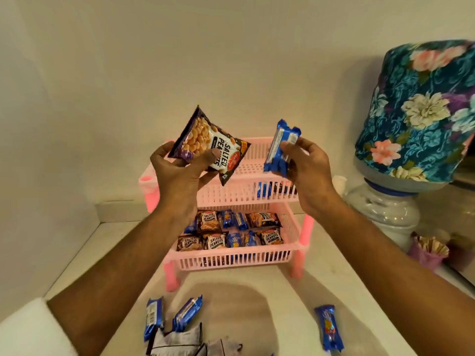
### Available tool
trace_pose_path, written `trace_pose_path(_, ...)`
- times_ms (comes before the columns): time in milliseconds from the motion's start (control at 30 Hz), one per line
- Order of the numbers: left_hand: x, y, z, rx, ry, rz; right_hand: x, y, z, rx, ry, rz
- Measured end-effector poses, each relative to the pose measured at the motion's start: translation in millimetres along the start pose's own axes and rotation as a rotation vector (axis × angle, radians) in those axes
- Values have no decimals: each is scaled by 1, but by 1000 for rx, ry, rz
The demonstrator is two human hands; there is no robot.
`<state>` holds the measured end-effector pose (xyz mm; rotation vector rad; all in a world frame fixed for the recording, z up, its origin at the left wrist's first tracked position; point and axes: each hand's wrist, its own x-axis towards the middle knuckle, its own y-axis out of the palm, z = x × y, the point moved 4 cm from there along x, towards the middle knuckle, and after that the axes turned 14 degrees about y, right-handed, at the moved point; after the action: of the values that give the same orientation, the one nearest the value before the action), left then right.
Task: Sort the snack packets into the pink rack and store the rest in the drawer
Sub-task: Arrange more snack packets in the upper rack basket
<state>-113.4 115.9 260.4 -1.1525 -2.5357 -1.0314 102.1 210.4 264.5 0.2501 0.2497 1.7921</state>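
A two-tier pink rack [241, 260] stands on the white counter ahead of me. My left hand [180, 176] holds a dark salted peanuts packet [210, 142] tilted above the rack's upper tier. My right hand [305, 165] grips a blue biscuit packet [280, 147] upright over the same tier's right side. The lower tier holds several peanut and blue packets [231, 232]. A blue packet [264, 190] shows through the upper tier's slats. Loose packets lie near the counter's front edge: blue ones [187, 314], one apart at right [329, 327], and silver-backed ones [177, 340].
A water dispenser with a floral cover [421, 109] over its bottle stands at the right on a white base [385, 211]. A purple cup of sachets [426, 250] sits beside it. Walls close the counter at the back and left. No drawer is in view.
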Motion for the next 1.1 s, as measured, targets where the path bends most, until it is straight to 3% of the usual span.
trace_pose_path(233, 46, 29, 9, 182, -1, 12, 55, 11, 25, 27, 268, 82)
trace_pose_path(367, 77, 33, 27, 400, -34, 68, 83, 28, 16, -271, 261, 145)
trace_pose_path(600, 104, 18, 63, 821, -175, 476, 115, 46, -12, -695, 296, 77)
trace_pose_path(833, 119, 5, 88, 1004, -455, 743, 136, 73, -29, -1195, 274, 112)
trace_pose_path(1033, 127, -2, 100, 1228, -484, 876, 141, 82, -48, -1485, 222, 183)
trace_pose_path(1100, 131, -4, 103, 1371, -405, 982, 144, 81, -52, -1513, 232, 194)
